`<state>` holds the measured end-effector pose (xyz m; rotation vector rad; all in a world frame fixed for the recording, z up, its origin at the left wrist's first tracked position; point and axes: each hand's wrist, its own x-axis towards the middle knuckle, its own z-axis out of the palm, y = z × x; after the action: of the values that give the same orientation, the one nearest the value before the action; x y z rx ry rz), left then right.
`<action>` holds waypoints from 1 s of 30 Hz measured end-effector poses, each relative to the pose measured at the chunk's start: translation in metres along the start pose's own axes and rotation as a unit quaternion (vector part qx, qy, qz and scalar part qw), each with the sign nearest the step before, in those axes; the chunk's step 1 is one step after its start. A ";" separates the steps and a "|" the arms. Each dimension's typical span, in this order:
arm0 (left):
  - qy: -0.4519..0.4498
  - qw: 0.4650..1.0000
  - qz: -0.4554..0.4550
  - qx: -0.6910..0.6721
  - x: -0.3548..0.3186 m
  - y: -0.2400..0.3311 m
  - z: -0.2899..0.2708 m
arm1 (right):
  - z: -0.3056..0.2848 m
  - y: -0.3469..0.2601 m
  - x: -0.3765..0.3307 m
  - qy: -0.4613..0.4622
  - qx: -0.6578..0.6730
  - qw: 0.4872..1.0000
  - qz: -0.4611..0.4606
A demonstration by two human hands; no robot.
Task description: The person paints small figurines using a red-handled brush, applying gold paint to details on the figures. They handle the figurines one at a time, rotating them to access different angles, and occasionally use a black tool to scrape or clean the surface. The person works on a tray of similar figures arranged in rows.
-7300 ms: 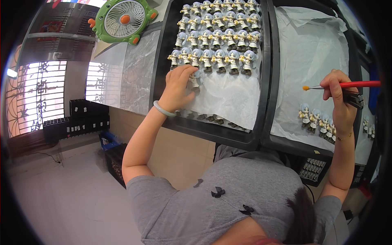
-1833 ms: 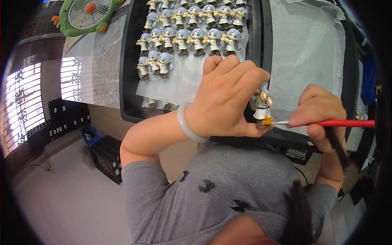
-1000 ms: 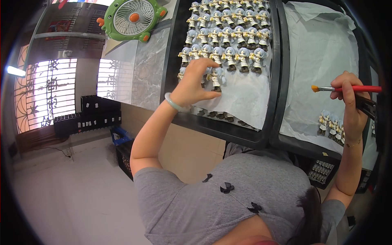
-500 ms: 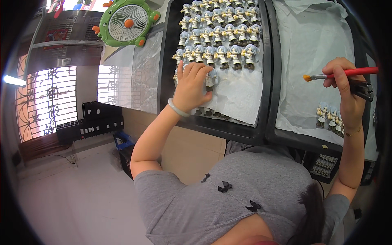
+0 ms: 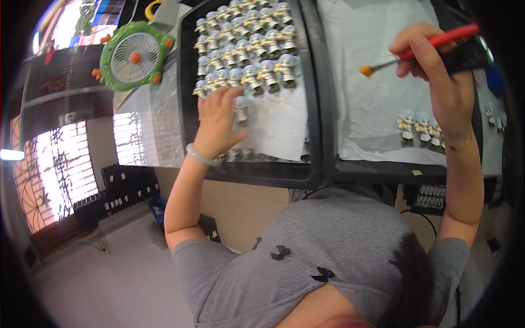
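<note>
My left hand (image 5: 216, 121) reaches over the left tray (image 5: 232, 174), palm down, fingers stretched out and thumb apart. A small figurine (image 5: 240, 111) with pale hair and white clothes lies by its fingertips, partly covered by them; I cannot make out a grip on it. My right hand (image 5: 437, 71) is raised over the right tray (image 5: 383, 173), closed on a paintbrush (image 5: 407, 53) with a red handle and an orange-yellow tip pointing left. A black object (image 5: 465, 56) also sits in that hand, its kind unclear. Several figurines (image 5: 422, 130) lie below the right hand.
Rows of matching figurines (image 5: 246, 46) fill the far part of the left tray, on white paper (image 5: 276, 128). More show under the paper's near edge. A green fan (image 5: 134, 57) stands at the far left. Other figurines (image 5: 495, 117) lie beyond the right tray.
The whole view has shifted, so trays and fan appear farther left. My right hand with the paintbrush has moved a little left and away. My left hand stays by the same figurine.
</note>
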<state>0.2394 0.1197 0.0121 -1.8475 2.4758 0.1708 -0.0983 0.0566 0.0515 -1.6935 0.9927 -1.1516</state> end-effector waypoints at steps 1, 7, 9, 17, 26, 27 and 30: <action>0.038 0.998 0.040 -0.028 0.011 0.010 -0.009 | -0.004 0.004 0.004 0.029 0.019 0.999 -0.022; 0.050 0.945 0.285 -0.154 0.077 0.158 -0.019 | -0.013 0.006 0.020 0.170 0.132 0.976 0.001; -0.062 0.957 0.261 -0.112 0.102 0.209 -0.006 | -0.021 0.018 0.024 0.142 0.142 0.979 0.015; -0.133 0.945 0.281 -0.107 0.144 0.208 0.030 | -0.017 0.025 0.023 0.110 0.160 0.981 0.028; -0.094 0.604 -0.019 -0.791 0.061 0.100 -0.023 | -0.006 0.025 0.014 0.075 0.093 0.993 0.023; -0.094 0.571 -0.010 -0.815 0.056 0.096 -0.021 | -0.003 0.025 0.013 0.064 0.095 0.993 0.028; -0.113 0.495 -0.001 -0.862 0.048 0.091 -0.018 | -0.002 0.023 0.011 0.029 0.080 0.996 0.031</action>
<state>0.1387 0.0979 0.0300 -1.3595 1.5128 3.4348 -0.1009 0.0388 0.0339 -1.5010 0.9551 -1.2126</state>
